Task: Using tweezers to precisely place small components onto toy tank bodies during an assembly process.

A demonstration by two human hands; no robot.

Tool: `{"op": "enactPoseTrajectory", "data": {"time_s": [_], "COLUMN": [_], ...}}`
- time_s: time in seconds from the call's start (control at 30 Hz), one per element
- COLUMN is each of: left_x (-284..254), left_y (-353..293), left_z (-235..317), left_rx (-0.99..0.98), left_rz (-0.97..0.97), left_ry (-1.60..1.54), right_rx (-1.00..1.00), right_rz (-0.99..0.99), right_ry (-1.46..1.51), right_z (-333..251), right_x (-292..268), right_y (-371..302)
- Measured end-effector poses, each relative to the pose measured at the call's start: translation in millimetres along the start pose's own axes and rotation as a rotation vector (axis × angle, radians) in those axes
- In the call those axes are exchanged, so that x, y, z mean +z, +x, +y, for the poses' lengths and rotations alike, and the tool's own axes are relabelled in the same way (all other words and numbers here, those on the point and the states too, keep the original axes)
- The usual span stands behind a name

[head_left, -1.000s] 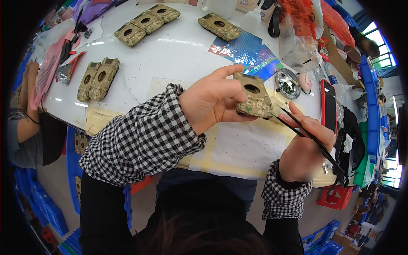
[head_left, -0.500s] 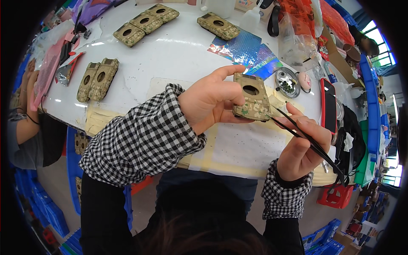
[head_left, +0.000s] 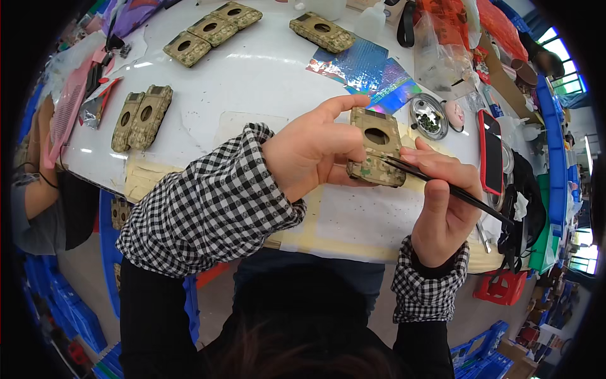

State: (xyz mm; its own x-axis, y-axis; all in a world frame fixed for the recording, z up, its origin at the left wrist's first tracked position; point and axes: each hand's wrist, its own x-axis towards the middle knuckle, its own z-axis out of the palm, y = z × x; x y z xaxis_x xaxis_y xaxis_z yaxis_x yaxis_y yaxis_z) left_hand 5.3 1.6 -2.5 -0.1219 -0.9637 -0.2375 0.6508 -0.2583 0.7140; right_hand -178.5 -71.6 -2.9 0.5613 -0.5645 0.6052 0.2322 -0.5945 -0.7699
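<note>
- The round dish, with dark green bits inside, sits on the worktop.
- Left of the dish and nearer the person is a tank hull, camouflage-patterned, with an oval-looking hole in its deck.
- The left hand has it by its left side, grip closed, thumb on the near part and forefinger stretched past the far end.
- Nearer the person than the dish, the right hand pinches black tweezers, their tips over the hull's near end; I can't make out whether anything sits between them.
- A red-edged phone lies right of the dish.
- Shiny blue sheets lie beyond it to the left; one more hull stands farther off that way.
</note>
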Motion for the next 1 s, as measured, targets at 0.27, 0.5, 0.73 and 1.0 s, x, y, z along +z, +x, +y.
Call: {"op": "enactPoseTrajectory", "data": {"time_s": [0.27, 0.5, 0.73, 1.0], "left_x": [6.1, 5.9, 7.3, 7.2], "left_y": [-2.3, -2.1, -2.3, -1.9], "left_z": [2.2, 1.7, 1.5, 1.3], "left_rx": [-0.024, -0.002, 0.007, 0.003], "left_rz": [0.033, 0.006, 0.005, 0.009], "left_ry": [0.106, 0.148, 0.145, 0.150], "right_rx": [0.017, -0.007, -0.013, -0.031], "right_rz": [-0.025, -0.048, -0.059, -0.060], "right_ry": [0.029, 0.028, -0.010, -0.036], "right_z": [-1.0, 1.2, -0.1, 0.7], "right_x": [-0.8, -2.9, -3.5, -3.9], "right_y": [-0.9, -2.6, -1.3, -1.4]}}
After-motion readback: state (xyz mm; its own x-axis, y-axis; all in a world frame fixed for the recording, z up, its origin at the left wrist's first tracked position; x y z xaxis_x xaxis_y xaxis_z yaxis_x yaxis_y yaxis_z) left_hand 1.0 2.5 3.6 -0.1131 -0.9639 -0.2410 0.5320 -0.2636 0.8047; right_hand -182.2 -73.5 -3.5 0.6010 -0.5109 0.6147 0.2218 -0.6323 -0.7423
